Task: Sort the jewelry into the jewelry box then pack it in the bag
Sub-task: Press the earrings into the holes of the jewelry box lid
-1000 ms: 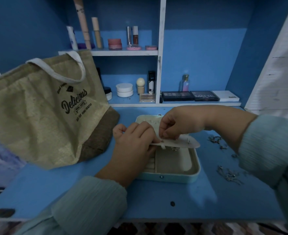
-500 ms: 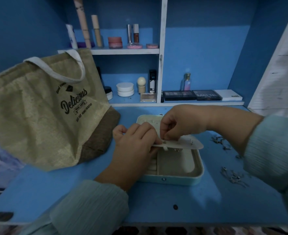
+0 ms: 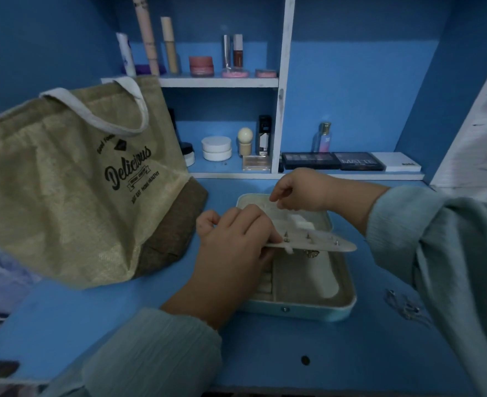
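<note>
An open pale-blue jewelry box (image 3: 299, 312) with a cream lining lies on the blue desk. My left hand (image 3: 231, 253) grips the left end of a cream earring panel (image 3: 322, 244) and holds it level over the box. Several stud posts stick up from the panel and an earring hangs under it. My right hand (image 3: 296, 193) hovers above the box's far end with fingers curled; whether it pinches anything is unclear. Loose silver jewelry (image 3: 405, 306) lies on the desk to the right, partly behind my right sleeve. The tan jute bag (image 3: 73, 179) stands at the left.
Shelves behind the box carry cosmetics: tubes and jars on the upper shelf (image 3: 219, 81), round tins, a small bottle (image 3: 324, 137) and flat palettes (image 3: 334, 161) on the lower one. A dark screw hole (image 3: 305, 360) marks the desk's front. A white wall edge rises at right.
My right hand has let go of the panel and lifted back toward the box's far end. My left hand still holds the panel, whose studs now show.
</note>
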Action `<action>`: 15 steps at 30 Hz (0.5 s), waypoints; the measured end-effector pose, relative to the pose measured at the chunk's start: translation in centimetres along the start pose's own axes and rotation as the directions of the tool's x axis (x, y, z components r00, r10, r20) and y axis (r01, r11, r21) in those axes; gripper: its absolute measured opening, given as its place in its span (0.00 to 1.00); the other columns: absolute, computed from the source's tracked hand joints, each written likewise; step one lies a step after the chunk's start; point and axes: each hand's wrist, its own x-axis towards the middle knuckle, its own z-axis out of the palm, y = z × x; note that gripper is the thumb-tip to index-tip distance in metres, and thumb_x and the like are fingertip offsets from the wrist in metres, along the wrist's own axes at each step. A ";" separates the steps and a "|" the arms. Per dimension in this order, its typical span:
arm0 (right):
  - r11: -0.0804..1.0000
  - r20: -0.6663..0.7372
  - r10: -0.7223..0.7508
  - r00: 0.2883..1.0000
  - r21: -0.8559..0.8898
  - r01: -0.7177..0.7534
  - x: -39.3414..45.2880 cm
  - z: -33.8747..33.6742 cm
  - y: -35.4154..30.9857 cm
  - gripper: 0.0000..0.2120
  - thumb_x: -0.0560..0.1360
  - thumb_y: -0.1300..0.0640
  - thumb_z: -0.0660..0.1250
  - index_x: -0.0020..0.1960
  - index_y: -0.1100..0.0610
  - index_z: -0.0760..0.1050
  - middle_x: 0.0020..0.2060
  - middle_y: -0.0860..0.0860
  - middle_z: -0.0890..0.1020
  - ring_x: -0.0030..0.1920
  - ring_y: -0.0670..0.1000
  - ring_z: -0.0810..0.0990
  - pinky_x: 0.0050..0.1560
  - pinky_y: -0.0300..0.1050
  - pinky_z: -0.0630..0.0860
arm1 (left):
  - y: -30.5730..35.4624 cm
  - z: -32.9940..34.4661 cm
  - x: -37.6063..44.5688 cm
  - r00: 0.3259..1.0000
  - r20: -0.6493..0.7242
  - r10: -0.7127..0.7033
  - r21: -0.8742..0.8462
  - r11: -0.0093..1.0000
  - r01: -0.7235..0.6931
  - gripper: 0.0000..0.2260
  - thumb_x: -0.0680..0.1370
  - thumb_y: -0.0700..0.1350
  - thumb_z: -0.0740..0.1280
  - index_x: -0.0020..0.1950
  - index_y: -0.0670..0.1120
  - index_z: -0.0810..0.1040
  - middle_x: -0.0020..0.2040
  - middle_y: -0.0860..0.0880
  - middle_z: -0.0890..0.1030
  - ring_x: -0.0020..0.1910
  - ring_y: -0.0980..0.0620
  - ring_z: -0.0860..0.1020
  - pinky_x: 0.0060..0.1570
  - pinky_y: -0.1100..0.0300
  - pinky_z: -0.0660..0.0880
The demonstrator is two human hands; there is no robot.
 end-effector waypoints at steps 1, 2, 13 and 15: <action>0.999 -0.010 -0.010 1.000 -0.031 0.010 0.4 0.2 0.1 0.11 0.75 0.60 0.67 0.56 0.55 0.79 0.53 0.50 0.80 0.47 0.46 0.77 0.48 0.35 0.70 | 0.0 0.0 0.0 1.000 0.001 0.002 -0.001 1.000 -0.002 0.05 0.69 0.51 0.65 0.35 0.51 0.74 0.37 0.54 0.76 0.40 0.56 0.68 0.44 0.58 0.54; 0.998 -0.018 -0.022 1.000 -0.056 0.021 0.8 0.4 0.3 0.11 0.75 0.59 0.67 0.57 0.55 0.79 0.55 0.50 0.80 0.51 0.47 0.77 0.50 0.35 0.69 | 0.0 0.0 0.0 1.000 0.004 0.003 -0.002 1.000 -0.003 0.05 0.69 0.51 0.65 0.35 0.51 0.74 0.37 0.54 0.76 0.40 0.56 0.68 0.44 0.59 0.52; 0.981 -0.006 -0.087 0.996 -0.172 0.085 2.5 1.7 1.1 0.05 0.75 0.59 0.65 0.48 0.54 0.79 0.47 0.49 0.80 0.47 0.47 0.76 0.53 0.42 0.74 | 0.0 0.0 0.0 1.000 0.017 0.004 -0.003 1.000 -0.004 0.05 0.70 0.51 0.65 0.36 0.51 0.74 0.38 0.54 0.76 0.40 0.55 0.68 0.45 0.59 0.53; 0.977 -0.012 -0.111 0.994 -0.186 0.107 2.2 1.7 1.2 0.03 0.75 0.59 0.64 0.46 0.53 0.76 0.45 0.48 0.78 0.46 0.47 0.74 0.50 0.40 0.71 | 0.0 -0.1 0.0 1.000 0.028 0.006 0.006 1.000 -0.006 0.05 0.70 0.51 0.64 0.36 0.51 0.74 0.38 0.53 0.76 0.40 0.55 0.68 0.45 0.59 0.52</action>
